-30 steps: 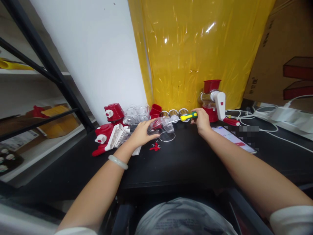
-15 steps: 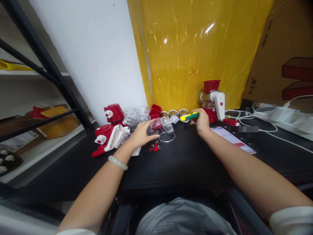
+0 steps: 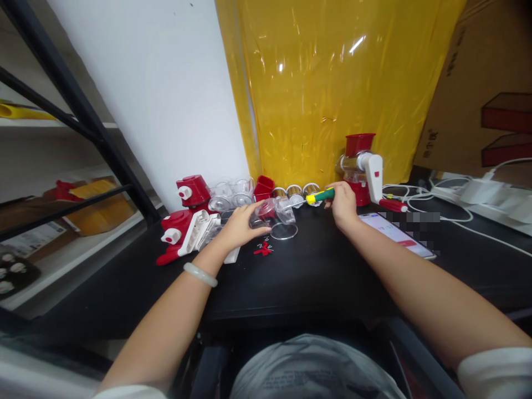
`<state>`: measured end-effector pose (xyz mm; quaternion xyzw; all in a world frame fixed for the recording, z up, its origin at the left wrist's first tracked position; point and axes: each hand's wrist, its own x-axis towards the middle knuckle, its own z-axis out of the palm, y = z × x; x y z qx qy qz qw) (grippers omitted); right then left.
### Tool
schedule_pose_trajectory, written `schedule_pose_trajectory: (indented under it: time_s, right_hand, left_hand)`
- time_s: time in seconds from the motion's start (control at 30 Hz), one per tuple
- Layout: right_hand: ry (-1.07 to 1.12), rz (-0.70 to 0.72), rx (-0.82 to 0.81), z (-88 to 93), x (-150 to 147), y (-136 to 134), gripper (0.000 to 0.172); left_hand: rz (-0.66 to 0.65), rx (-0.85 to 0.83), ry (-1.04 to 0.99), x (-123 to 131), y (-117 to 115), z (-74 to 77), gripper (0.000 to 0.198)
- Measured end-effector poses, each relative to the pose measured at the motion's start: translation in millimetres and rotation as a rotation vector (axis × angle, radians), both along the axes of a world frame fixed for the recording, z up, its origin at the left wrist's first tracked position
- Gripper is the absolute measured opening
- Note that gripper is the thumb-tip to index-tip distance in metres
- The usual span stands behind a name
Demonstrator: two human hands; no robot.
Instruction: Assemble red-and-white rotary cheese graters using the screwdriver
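Note:
My left hand (image 3: pixel 239 226) is closed around a clear plastic housing with a red inner part (image 3: pixel 274 213), which lies on its side on the black table (image 3: pixel 307 277). My right hand (image 3: pixel 343 204) grips a screwdriver with a yellow and green handle (image 3: pixel 320 196); its tip points left into the housing's open end. A clear ring (image 3: pixel 284 232) and a small red piece with screws (image 3: pixel 262 249) lie just in front of the housing.
Red and white grinder parts (image 3: pixel 185 230) and clear cups (image 3: pixel 230 194) lie at the left. Three metal drums (image 3: pixel 296 194) stand by the yellow sheet. An assembled red grinder (image 3: pixel 361 169), a phone (image 3: pixel 394 235) and white cables (image 3: pixel 453 194) are at the right.
The screwdriver handle tipped slightly up and came back down; both hands stay where they were on the housing and the tool.

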<state>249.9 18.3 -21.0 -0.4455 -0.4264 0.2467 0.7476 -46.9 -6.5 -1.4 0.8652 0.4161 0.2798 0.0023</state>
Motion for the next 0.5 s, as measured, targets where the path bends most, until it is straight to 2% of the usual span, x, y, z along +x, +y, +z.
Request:
schedule_pose_trajectory:
  time_s: [0.5]
  right_hand:
    - [0.048, 0.015, -0.013, -2.0, -0.2, 2.8, 0.011]
  left_hand:
    - [0.018, 0.006, 0.015, 1.8, -2.4, 1.2, 0.075]
